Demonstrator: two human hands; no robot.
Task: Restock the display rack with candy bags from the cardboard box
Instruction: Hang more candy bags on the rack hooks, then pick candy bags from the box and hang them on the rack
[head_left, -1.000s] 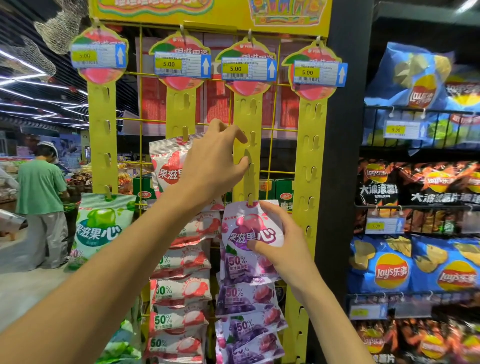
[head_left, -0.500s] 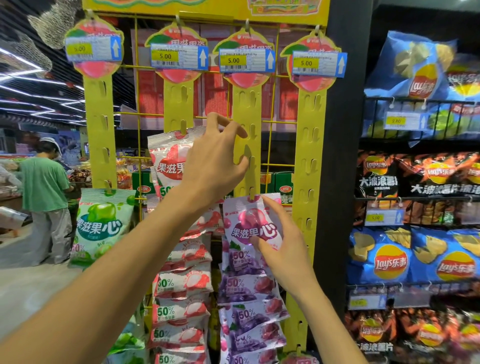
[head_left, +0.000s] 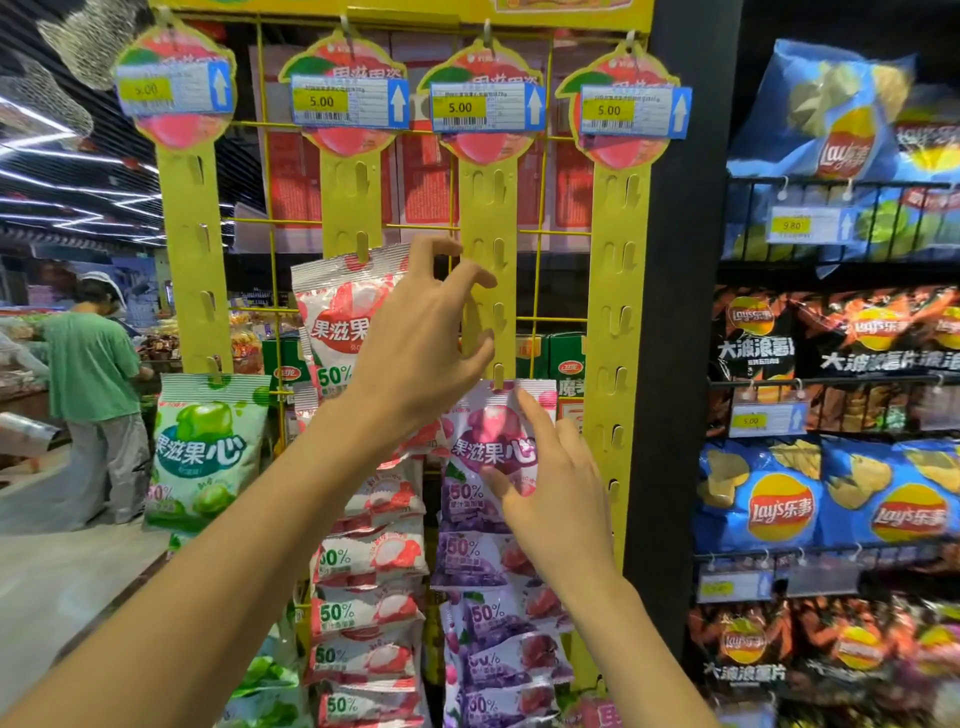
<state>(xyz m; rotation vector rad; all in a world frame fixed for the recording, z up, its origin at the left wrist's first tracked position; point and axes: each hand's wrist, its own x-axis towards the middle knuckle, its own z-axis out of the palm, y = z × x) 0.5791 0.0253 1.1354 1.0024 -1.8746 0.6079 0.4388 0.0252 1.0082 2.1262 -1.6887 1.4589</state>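
Four "5.00" tags (head_left: 488, 106) top the rack (head_left: 621, 291). Right hand (head_left: 558, 499), fingers straight, touches purple 果滋果心 bag (head_left: 483, 441); left hand (head_left: 415, 343) curled, grip unclear.

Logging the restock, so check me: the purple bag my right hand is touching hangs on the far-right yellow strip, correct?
Not quite. In the head view the purple bag the right hand touches hangs on the third strip from the left, not the far-right strip.

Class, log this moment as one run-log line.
stage: hanging purple candy bag | bag: hung on third yellow strip | left hand: fingertips at strip, grip unclear | right hand: open, touching bag
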